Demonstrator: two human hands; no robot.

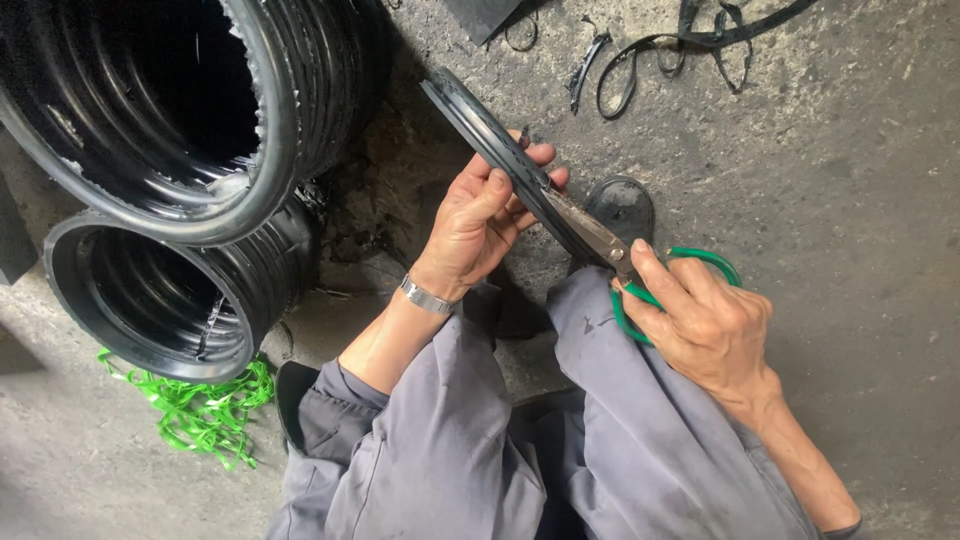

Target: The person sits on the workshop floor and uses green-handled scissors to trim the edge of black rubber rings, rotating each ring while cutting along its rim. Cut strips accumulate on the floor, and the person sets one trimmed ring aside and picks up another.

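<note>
Green-handled scissors — right hand — trimming black ring.

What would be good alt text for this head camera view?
A seated person's left hand holds a black rubber ring while the right hand cuts its edge with green-handled scissors. Stacked black rubber rings and green strapping sit on the concrete floor.

We see a matt black rubber ring, dull steel scissors with glossy green plastic handles, and a rough grey concrete floor.
</note>
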